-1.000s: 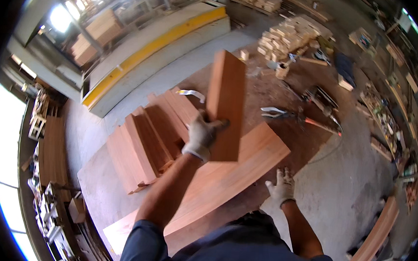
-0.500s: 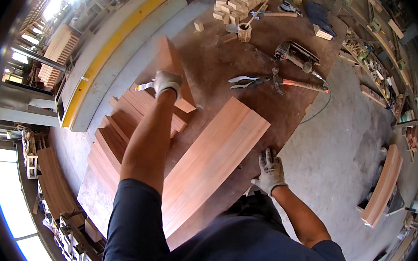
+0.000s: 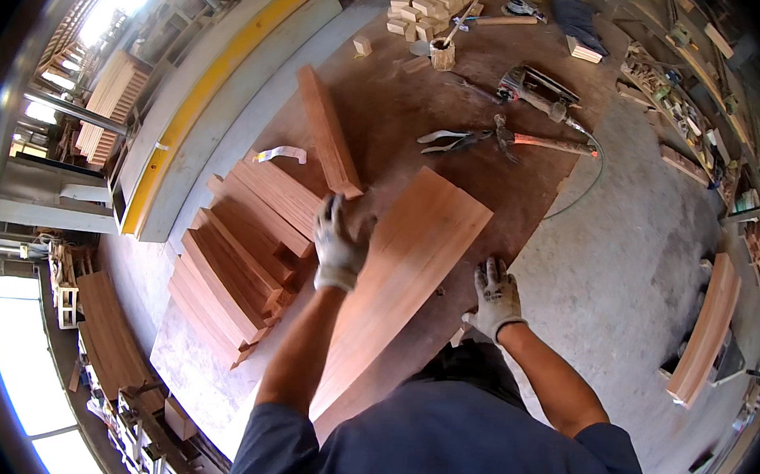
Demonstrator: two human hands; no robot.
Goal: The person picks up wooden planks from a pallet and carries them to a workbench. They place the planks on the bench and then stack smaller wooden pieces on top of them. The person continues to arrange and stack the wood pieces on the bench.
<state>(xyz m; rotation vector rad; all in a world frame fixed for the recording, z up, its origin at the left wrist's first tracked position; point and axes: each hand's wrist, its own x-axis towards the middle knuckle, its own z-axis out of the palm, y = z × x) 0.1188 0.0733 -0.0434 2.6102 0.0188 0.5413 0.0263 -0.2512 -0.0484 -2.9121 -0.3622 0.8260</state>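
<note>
A: Looking at the head view, what has just changed?

B: Half a second ago the left hand [image 3: 338,250], in a pale work glove, was on the long reddish-brown wooden block [image 3: 329,132]. Now it has let go and drawn back toward the body.

A: Where is the block?

B: Lying on the flat brown tabletop [image 3: 388,119], at eleven o'clock from the picture's centre. Its near end is just beside the left fingertips; I can't tell whether they touch.

A: And each grip?

B: The left is slack, fingers parted, nothing in it. The right hand [image 3: 495,301], also gloved, is at four o'clock, fingers spread, beside the broad, flat reddish wooden board [image 3: 410,243]; nothing shows in its grip.

A: Meaning?

B: I'd judge that carry over: the block lies apart from the stacked reddish-brown wooden pieces [image 3: 264,195] at nine o'clock, and both hands look free.
</note>
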